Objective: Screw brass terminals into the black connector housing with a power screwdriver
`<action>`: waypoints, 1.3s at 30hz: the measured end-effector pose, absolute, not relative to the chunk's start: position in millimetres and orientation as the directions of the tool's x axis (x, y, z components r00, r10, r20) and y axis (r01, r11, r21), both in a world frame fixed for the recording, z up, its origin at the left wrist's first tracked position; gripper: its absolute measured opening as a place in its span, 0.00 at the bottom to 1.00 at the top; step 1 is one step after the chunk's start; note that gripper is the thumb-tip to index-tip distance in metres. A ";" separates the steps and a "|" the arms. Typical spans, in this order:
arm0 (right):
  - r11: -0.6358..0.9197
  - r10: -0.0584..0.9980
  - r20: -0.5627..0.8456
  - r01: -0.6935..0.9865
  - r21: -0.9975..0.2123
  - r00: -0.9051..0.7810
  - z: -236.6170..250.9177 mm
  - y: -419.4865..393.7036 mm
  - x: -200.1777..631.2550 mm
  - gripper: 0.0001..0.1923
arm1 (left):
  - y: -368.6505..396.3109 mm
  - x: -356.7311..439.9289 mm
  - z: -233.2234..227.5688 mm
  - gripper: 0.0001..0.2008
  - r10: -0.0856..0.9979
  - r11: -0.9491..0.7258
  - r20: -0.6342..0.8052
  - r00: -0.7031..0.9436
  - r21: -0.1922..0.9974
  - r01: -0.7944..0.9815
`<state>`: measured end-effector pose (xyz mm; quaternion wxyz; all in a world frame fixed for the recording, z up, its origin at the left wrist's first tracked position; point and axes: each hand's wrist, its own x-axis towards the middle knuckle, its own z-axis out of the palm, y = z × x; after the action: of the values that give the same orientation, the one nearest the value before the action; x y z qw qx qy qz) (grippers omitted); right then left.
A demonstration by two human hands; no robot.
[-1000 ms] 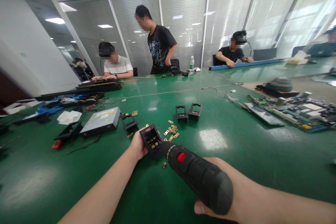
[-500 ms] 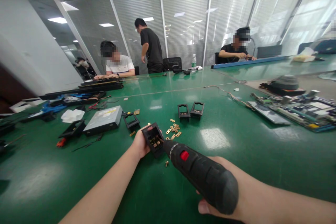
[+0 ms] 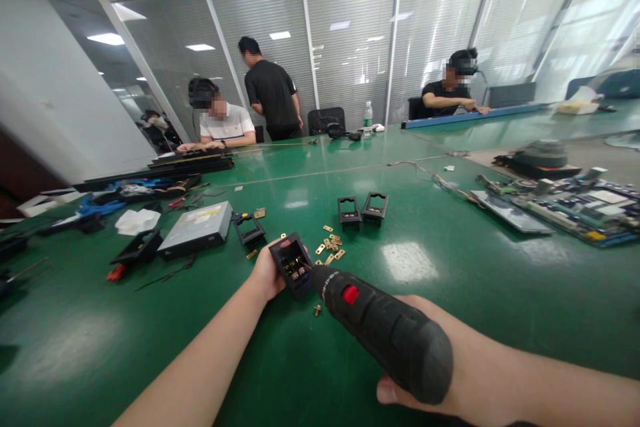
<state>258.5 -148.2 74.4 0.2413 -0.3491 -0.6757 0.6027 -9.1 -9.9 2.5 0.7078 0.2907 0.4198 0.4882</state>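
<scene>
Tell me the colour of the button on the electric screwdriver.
Red, on the black electric screwdriver; the head view shows it.

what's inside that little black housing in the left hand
Inside the black housing, held tilted by the left hand, several small brass-coloured contacts show. The electric screwdriver in the right hand covers its lower right corner.

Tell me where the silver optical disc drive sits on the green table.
In the head view the silver optical disc drive lies left of centre on the green table, between crumpled white paper and an empty black plastic frame, beyond the left hand.
</scene>
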 end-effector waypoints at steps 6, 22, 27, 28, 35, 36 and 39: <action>0.056 0.775 -0.117 0.253 -0.966 -0.621 67.9 -146.4 260.7 0.17 | -9.5 -9.3 2.0 0.14 0.935 0.354 -0.313 0.164 0.826 -0.439; 0.181 0.869 -0.008 0.332 -0.926 -0.495 66.0 -155.5 259.4 0.23 | -7.7 -10.4 0.7 0.13 0.923 0.382 -0.351 0.156 0.797 -0.468; 0.302 0.908 0.135 0.397 -0.867 -0.396 56.2 -160.6 261.0 0.36 | -9.5 -8.9 3.8 0.12 0.926 0.375 -0.345 0.153 0.798 -0.471; 0.317 0.909 0.151 0.408 -0.856 -0.388 54.9 -161.1 262.1 0.37 | -9.8 -8.5 4.4 0.12 0.926 0.374 -0.344 0.153 0.800 -0.470; 0.257 0.893 0.045 0.426 -0.867 -0.447 65.7 -161.9 262.9 0.34 | -9.3 -8.4 4.6 0.13 0.923 0.382 -0.354 0.150 0.796 -0.470; 0.240 0.900 0.043 0.409 -0.880 -0.434 67.9 -162.0 262.3 0.30 | -9.3 -8.5 4.4 0.13 0.924 0.381 -0.351 0.153 0.797 -0.469; 0.207 0.920 0.058 0.354 -0.912 -0.388 73.3 -161.3 261.8 0.24 | -9.9 -8.2 4.7 0.14 0.927 0.375 -0.340 0.161 0.804 -0.462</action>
<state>261.8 -161.3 73.3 0.3214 -0.4504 -0.7073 0.4400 -8.2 -9.9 4.7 0.7115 0.2728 0.4257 0.4879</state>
